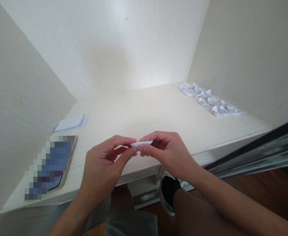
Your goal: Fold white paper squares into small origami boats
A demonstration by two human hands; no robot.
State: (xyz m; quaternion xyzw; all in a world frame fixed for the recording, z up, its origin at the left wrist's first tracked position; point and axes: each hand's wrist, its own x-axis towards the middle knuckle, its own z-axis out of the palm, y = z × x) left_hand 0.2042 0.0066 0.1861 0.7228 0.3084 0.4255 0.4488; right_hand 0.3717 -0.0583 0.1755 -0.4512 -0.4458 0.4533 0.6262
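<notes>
Between my two hands is a small piece of folded white paper (142, 143), held just above the front part of the white shelf (134, 111). My left hand (107, 160) pinches its left end between thumb and fingertips. On the other end, my right hand (167, 150) has its thumb in front and its fingers curled behind. Both thumbs nearly meet at the paper's lower edge. The fingertips hide part of the folds.
Several small folded paper boats (209, 98) stand in a group at the shelf's right back. To the left lie a stack of white paper sheets (70, 123) and a phone or tablet (52, 164) with a blurred screen. A dark-edged sliding door (257, 147) borders the right front.
</notes>
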